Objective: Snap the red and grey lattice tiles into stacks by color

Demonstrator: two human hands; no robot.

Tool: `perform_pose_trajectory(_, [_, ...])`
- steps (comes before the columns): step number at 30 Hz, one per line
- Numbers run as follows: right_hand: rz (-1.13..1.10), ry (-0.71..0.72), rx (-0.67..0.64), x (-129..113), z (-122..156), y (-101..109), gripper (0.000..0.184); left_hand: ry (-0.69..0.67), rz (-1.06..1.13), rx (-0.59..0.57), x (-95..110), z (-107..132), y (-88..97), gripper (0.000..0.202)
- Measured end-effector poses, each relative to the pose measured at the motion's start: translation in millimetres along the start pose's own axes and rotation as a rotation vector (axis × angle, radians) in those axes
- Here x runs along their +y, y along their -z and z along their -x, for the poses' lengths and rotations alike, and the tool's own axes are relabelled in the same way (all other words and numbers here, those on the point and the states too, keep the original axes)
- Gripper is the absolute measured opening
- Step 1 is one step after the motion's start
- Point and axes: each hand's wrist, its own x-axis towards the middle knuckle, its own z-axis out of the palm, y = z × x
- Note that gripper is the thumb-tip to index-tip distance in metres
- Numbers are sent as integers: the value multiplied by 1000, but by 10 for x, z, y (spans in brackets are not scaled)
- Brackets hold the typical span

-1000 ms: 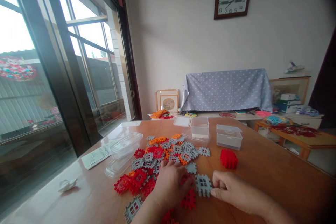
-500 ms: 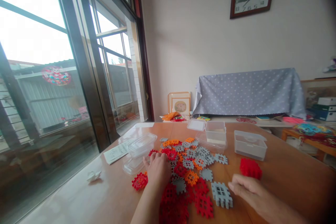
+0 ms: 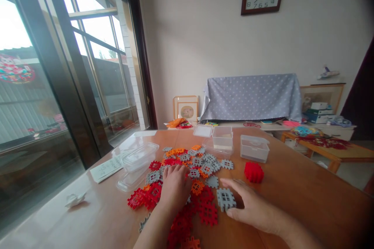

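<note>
My left hand point(image 3: 176, 184) is over the pile of interlocking plastic window-shaped blocks, its fingers curled down among them. The fingertips are hidden, so what they hold cannot be made out. Under and around it lie red blocks point(image 3: 208, 213), an orange block point(image 3: 197, 187) and grey blocks point(image 3: 210, 165). My right hand point(image 3: 251, 204) rests on its side at the right, thumb and fingers apart. A small stack of grey blocks point(image 3: 226, 199) stands at the gap between them, close to the thumb tip. Behind that hand sits a neat stack of red blocks point(image 3: 253, 172).
Two clear plastic boxes point(image 3: 254, 148) point(image 3: 222, 137) stand at the back of the wooden table point(image 3: 304, 186). Clear lids point(image 3: 139, 157) and a written sheet point(image 3: 105, 168) lie on the left, with a crumpled tissue point(image 3: 75, 200) nearer. A window point(image 3: 96, 66) borders the table's left side.
My right hand has opened and moved to the grey stack. My left hand's fingers have curled down into the pile. The view has swung to the right.
</note>
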Motion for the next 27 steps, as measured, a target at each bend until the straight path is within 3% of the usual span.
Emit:
perform_pose_trajectory(5, [36,7,60,26,-38,-41,64,2,28,-9,23,7,18,19])
perform_pose_trajectory(12, [39,13,46,53,-7,-19,65,14,29,-4,-24,-10,18,19])
perform_pose_trajectory(16, [32,2,106,142,-10,7,59,86,-34,29,-169,-42,30,23])
perform_pose_trajectory(20, [10,1,171,224,-54,-42,54,244,-136,71,-395,-72,46,32])
perform_pose_trajectory(27, [14,39,218,246,-95,-150,51,341,-172,4,-601,-88,-65,41])
